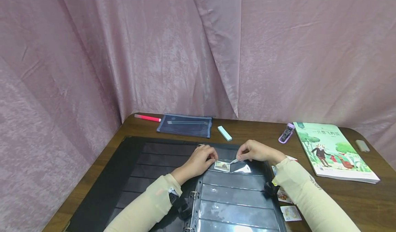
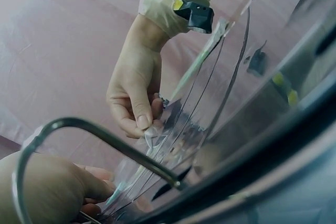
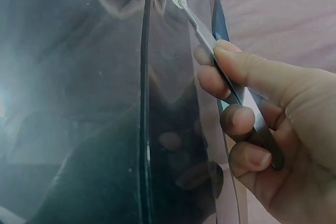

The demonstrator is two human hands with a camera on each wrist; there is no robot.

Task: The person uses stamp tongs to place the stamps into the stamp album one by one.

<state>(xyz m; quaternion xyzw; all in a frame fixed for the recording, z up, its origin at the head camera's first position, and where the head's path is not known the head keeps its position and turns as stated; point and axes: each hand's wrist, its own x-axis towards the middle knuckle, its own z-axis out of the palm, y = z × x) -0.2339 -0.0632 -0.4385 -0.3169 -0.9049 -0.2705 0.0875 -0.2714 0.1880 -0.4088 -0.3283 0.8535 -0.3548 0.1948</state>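
My right hand (image 1: 255,151) holds metal tweezers (image 3: 257,124) between thumb and fingers, their tips at a small stamp (image 1: 222,166). The stamp lies at the top row of a clear pocket page (image 1: 238,195) in an open black ring-binder album. At the same row, my left hand (image 1: 201,159) pinches the upper edge of the page, just left of the stamp. In the left wrist view a binder ring (image 2: 100,132) curves in front of the left hand, hiding part of it. The right wrist view has the stamp cut off at its top edge.
Loose stamps (image 1: 290,213) lie right of the album, partly under the right forearm. Behind it are a blue mesh pouch (image 1: 185,126), a red pen (image 1: 147,118) and a pale blue block (image 1: 224,133). A purple-edged object (image 1: 286,133), a green book (image 1: 335,153) and an eraser (image 1: 362,145) lie right.
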